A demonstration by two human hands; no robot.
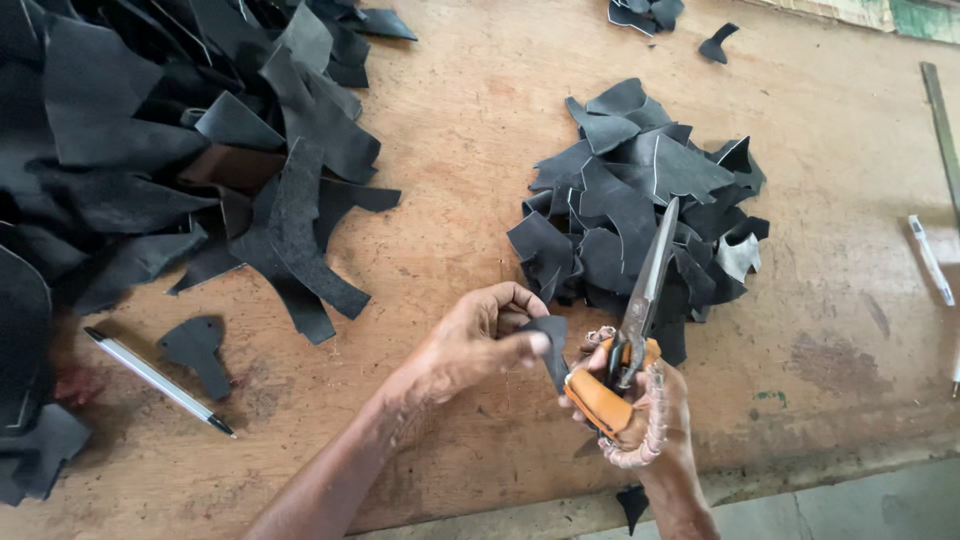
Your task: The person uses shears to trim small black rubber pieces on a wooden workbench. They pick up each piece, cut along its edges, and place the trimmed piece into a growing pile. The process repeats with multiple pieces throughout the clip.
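— While the left hand (475,340) pinches a small black leather piece (553,345) between thumb and fingertips, what is the right hand doing?

— The right hand (640,410) is closed around the orange handles of a pair of scissors (640,300), fingers through the loops. The blades point up and away, shut or nearly so, with their tip over a pile of cut pieces (640,200).

— Where does the small piece sit?

— Just above the near edge of the wooden table (450,150), between the two hands, touching the left fingers and right beside the scissor handles. Whether it touches the blades, I cannot tell.

— And the left fingers?

— Curled in, thumb pressed against the piece; the rest of the hand is loosely bent.

— What else lies on the table?

— A big heap of black leather scraps (150,150) fills the far left. Near it lie a lone cut shape (195,350) and a silver pen (155,380). Another white pen (930,260) lies at the right, well apart from the hands, below a metal ruler (940,110). A few scraps (645,12) lie at the far edge.
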